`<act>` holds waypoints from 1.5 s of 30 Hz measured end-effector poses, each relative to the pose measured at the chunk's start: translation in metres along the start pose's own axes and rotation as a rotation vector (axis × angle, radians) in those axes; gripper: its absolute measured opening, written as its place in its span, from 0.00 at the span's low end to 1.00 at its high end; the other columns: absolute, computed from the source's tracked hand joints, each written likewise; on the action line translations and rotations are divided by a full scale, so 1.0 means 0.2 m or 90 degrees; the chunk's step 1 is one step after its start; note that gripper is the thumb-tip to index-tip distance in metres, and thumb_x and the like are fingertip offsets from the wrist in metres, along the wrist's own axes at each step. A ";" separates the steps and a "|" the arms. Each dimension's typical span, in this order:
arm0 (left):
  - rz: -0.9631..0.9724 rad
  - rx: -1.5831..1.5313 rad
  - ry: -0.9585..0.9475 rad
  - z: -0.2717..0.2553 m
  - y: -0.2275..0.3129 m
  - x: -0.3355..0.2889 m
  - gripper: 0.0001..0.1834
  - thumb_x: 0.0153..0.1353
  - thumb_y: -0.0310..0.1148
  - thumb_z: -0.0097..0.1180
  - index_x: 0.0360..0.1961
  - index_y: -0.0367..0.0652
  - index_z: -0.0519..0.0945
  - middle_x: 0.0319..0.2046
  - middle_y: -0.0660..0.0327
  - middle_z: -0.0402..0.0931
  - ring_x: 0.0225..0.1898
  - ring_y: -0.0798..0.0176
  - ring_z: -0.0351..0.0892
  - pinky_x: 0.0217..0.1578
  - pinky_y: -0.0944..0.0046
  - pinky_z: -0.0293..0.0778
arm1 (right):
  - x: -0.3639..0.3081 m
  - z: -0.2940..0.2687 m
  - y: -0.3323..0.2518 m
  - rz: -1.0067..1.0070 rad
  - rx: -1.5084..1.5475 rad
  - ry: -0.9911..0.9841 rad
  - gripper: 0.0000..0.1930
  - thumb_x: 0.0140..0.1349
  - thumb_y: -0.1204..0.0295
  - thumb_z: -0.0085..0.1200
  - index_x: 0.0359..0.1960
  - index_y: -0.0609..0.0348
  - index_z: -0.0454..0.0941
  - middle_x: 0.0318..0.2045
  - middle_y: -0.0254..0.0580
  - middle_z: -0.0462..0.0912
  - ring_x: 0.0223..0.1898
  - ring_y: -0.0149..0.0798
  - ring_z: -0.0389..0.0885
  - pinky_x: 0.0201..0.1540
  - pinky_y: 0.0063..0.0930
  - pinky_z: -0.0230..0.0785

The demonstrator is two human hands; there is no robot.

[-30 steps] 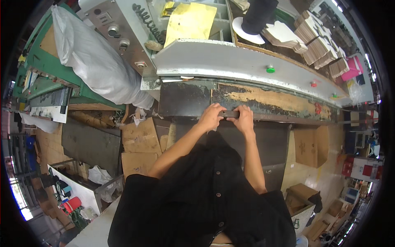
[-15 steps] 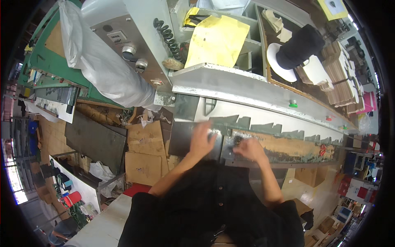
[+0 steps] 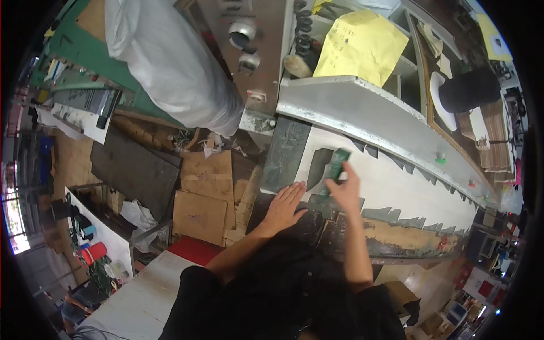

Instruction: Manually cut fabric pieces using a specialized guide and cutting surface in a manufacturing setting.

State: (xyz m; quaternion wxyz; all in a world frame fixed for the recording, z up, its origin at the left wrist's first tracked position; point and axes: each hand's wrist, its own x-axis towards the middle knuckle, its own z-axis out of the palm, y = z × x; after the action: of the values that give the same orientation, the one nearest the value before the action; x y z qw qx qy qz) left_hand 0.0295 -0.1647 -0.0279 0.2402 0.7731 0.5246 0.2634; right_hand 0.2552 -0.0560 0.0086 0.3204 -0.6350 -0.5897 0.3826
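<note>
My right hand (image 3: 345, 190) grips a small dark green piece (image 3: 335, 165) and holds it up over a white sheet (image 3: 408, 187) lying on the long machine bed. My left hand (image 3: 283, 205) lies flat, fingers spread, on the dark near edge of the bed (image 3: 303, 224) beside a dark green plate (image 3: 285, 153). Jagged dark shapes run along the sheet's edges. A grey metal beam (image 3: 362, 110) crosses just behind the sheet.
A white covered bundle (image 3: 170, 62) and a control panel with round knobs (image 3: 246, 37) stand at the back left. A yellow paper (image 3: 362, 45) hangs on shelves behind the beam. Flattened cardboard (image 3: 207, 192) and a dark board (image 3: 133, 170) lie on the floor to the left.
The view has swung, showing more of the white sheet. My hands, held together over the bed before, have parted; the right one has lifted the green piece, the left has flattened on the bed.
</note>
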 end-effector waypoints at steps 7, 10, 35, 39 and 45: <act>0.013 -0.036 0.067 -0.03 -0.01 -0.03 0.39 0.65 0.39 0.69 0.75 0.37 0.72 0.76 0.49 0.71 0.78 0.47 0.68 0.76 0.45 0.62 | 0.10 -0.41 -0.50 -0.213 -0.323 -0.256 0.10 0.60 0.74 0.71 0.44 0.56 0.92 0.58 0.53 0.86 0.64 0.55 0.84 0.70 0.50 0.76; 0.040 -0.021 0.054 -0.04 -0.01 0.01 0.38 0.64 0.36 0.69 0.74 0.38 0.73 0.75 0.49 0.73 0.77 0.46 0.69 0.75 0.45 0.63 | 0.15 -0.28 -0.26 -0.477 -0.570 -0.362 0.12 0.57 0.76 0.60 0.39 0.50 0.93 0.70 0.47 0.78 0.76 0.47 0.71 0.84 0.62 0.51; 0.065 -0.067 -0.003 0.01 0.09 0.25 0.44 0.61 0.34 0.71 0.77 0.35 0.68 0.74 0.47 0.73 0.77 0.44 0.68 0.77 0.40 0.59 | -0.14 -0.04 0.30 -0.274 -0.186 0.026 0.21 0.62 0.70 0.74 0.48 0.54 0.71 0.72 0.70 0.75 0.81 0.68 0.63 0.81 0.80 0.33; 0.058 -0.067 -0.012 0.01 0.08 0.26 0.45 0.60 0.35 0.71 0.77 0.35 0.68 0.74 0.47 0.73 0.77 0.44 0.68 0.77 0.40 0.59 | -0.13 -0.05 0.29 -0.277 -0.188 0.019 0.21 0.62 0.70 0.74 0.48 0.54 0.71 0.71 0.71 0.76 0.81 0.69 0.62 0.81 0.80 0.33; 0.061 -0.089 0.056 0.01 0.11 0.28 0.40 0.62 0.34 0.71 0.74 0.37 0.72 0.69 0.47 0.77 0.73 0.43 0.72 0.74 0.42 0.64 | -0.11 -0.07 0.27 -0.273 -0.211 0.029 0.22 0.62 0.69 0.74 0.50 0.55 0.72 0.71 0.68 0.77 0.80 0.67 0.63 0.81 0.77 0.38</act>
State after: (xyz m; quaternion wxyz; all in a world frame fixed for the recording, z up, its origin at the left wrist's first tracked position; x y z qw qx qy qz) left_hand 0.0643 -0.1191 -0.0057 0.2569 0.7665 0.4773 0.3445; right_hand 0.2944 -0.0820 -0.0281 0.2991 -0.5478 -0.7579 0.1899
